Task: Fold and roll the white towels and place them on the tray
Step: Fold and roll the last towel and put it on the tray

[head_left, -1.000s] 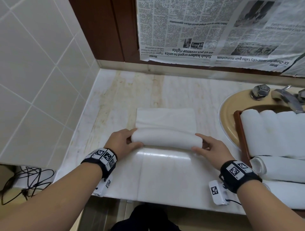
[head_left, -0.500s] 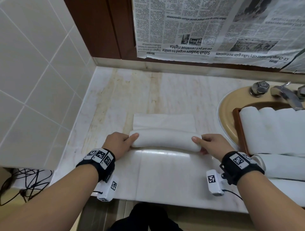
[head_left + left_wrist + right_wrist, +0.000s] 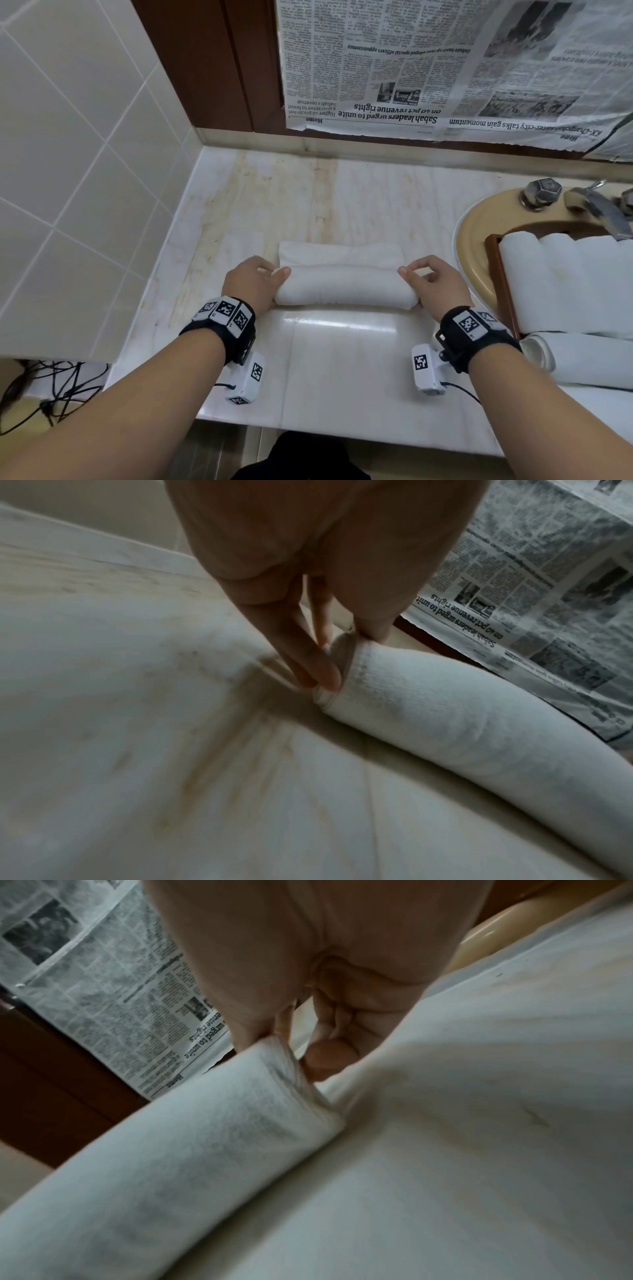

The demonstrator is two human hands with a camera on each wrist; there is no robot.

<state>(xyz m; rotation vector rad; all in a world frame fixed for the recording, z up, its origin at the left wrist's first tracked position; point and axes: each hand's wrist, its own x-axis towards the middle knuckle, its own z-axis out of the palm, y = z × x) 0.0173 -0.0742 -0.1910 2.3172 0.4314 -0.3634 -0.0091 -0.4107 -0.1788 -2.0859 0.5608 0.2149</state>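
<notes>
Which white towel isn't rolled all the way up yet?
The towel on the counter between both hands; a flat strip remains unrolled. The tray's towels are finished rolls.

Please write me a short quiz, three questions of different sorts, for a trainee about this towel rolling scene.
1. True or false: the towel on the counter is rolled up completely.
2. Where does the left hand hold the towel? A) at its left end B) in its middle C) it does not touch it
3. Fill in: the finished rolls lie on a tray set over the ____.

Key
1. False: a flat strip lies unrolled behind the roll.
2. A; the right hand holds the other end.
3. sink
</notes>
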